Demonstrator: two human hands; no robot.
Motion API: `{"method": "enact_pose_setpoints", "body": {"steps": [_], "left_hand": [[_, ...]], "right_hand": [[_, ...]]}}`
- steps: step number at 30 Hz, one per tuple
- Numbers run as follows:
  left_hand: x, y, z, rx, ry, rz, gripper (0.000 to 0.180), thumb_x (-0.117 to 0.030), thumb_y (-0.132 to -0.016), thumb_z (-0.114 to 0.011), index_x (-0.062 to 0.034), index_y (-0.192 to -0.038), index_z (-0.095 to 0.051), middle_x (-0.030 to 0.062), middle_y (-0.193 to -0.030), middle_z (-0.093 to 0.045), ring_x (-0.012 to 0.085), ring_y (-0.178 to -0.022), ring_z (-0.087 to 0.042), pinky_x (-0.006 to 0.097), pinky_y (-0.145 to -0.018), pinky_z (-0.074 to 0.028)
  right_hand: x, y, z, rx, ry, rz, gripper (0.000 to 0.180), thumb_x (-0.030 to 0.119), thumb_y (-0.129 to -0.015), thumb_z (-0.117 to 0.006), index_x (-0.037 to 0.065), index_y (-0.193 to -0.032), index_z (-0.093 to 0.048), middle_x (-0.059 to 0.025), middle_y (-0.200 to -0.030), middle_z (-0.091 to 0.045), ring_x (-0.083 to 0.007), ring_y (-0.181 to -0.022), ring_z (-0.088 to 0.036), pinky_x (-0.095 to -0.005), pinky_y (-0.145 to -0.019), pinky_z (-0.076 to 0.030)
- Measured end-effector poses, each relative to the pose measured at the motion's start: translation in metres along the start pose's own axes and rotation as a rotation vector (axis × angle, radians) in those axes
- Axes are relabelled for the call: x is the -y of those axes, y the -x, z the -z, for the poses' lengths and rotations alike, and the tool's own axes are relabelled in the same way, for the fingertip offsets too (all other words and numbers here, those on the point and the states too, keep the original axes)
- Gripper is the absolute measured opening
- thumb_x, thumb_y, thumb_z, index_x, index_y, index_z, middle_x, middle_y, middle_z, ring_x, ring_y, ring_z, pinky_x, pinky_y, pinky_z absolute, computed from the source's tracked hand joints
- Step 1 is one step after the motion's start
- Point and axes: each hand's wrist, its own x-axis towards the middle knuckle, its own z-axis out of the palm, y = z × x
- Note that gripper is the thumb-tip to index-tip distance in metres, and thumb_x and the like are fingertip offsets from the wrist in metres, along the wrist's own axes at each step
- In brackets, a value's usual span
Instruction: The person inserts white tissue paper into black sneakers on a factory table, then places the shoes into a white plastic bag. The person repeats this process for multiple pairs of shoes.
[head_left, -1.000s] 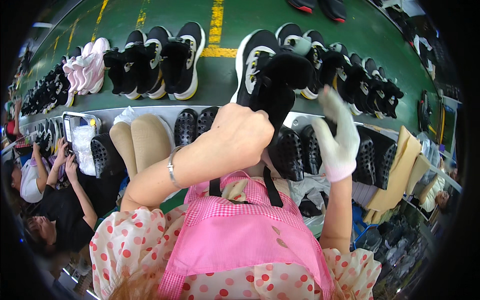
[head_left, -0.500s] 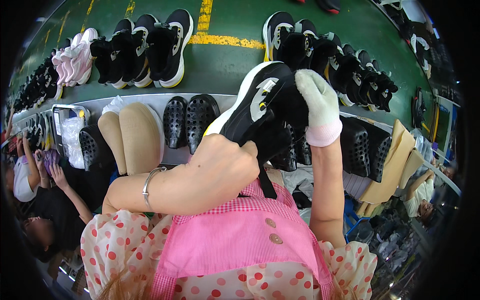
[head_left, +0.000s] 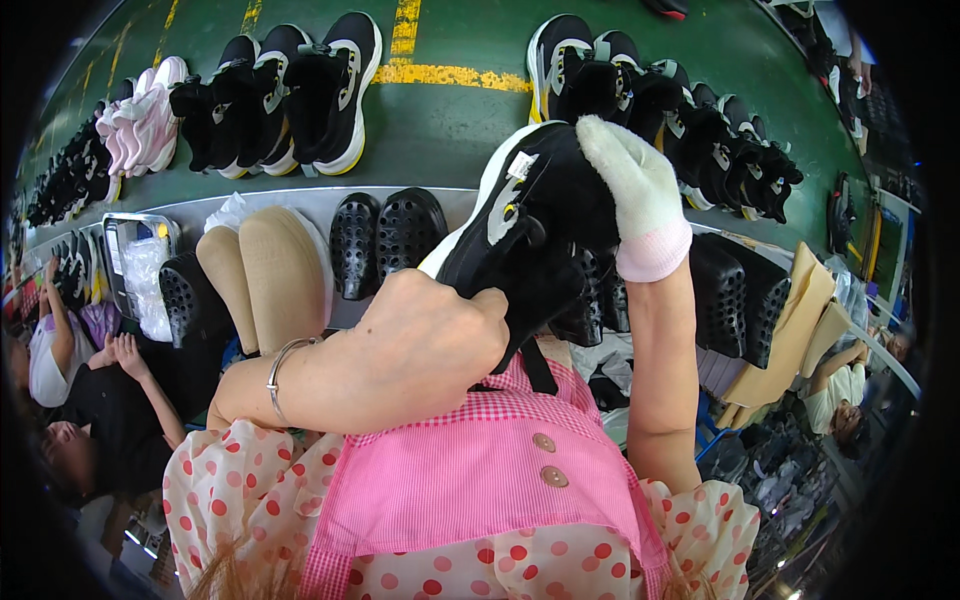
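Up in front of my chest is a black sneaker [head_left: 515, 215] with a white sole edge and a white-and-yellow side patch, tilted so that its toe points away from me. My left hand [head_left: 430, 325], bare with a silver bangle at the wrist, is closed on its heel end; the fingertips are partly hidden by the shoe. A white knitted glove covers my right hand [head_left: 640, 190], which grips the toe end from the right, thumb and fingers bent around it. Just behind the sneaker, black perforated shoe forms [head_left: 580, 310] are partly covered by it.
Along the grey bench [head_left: 460, 205] stand more black perforated forms [head_left: 385, 240], beige foot-shaped forms [head_left: 265, 275] and a tray [head_left: 140, 260] of clear plastic. Cardboard [head_left: 785, 320] leans at right. Beyond, rows of black sneakers [head_left: 335, 95] and pink shoes [head_left: 145, 115] stand on green. Co-workers sit left and right.
The sneaker has rolled in my hands, so its side patch faces more to the left and its dark collar shows more. My gloved right hand has shifted slightly over the toe.
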Motion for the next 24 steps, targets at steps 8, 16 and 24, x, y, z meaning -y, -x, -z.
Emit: {"method": "enact_pose_setpoints", "body": {"steps": [8,16,24], "left_hand": [[0.067,-0.027,-0.024,-0.290,-0.108,0.302,0.022,-0.025,-0.078,-0.069,-0.0033,-0.079,-0.063,0.0115,-0.079,-0.060,0.0328,-0.069,-0.062,0.041,-0.057,-0.047],[0.176,-0.065,-0.094,-0.325,-0.195,0.639,0.031,-0.033,-0.085,-0.064,-0.0045,-0.096,-0.068,0.0167,-0.099,-0.064,0.0363,-0.090,-0.064,0.046,-0.075,-0.052],[0.125,-0.049,-0.092,-0.658,-0.184,0.570,0.051,-0.016,-0.088,-0.062,-0.0128,-0.137,-0.049,0.0135,-0.133,-0.049,0.0364,-0.114,-0.054,0.042,-0.090,-0.048]], "right_hand": [[-0.009,0.013,0.034,-0.107,0.457,0.530,0.039,0.013,-0.084,-0.069,0.000,-0.120,-0.060,-0.0126,-0.111,-0.065,-0.0226,-0.104,-0.062,-0.0316,-0.093,-0.047],[-0.085,0.110,0.110,0.175,1.195,0.410,0.052,0.027,-0.069,-0.078,0.007,-0.114,-0.060,-0.0129,-0.112,-0.060,-0.0330,-0.096,-0.059,-0.0410,-0.085,-0.049],[-0.127,0.112,0.115,0.242,1.390,0.423,0.053,0.029,-0.065,-0.080,0.007,-0.107,-0.056,-0.0113,-0.103,-0.055,-0.0289,-0.093,-0.059,-0.0394,-0.079,-0.049]]}}
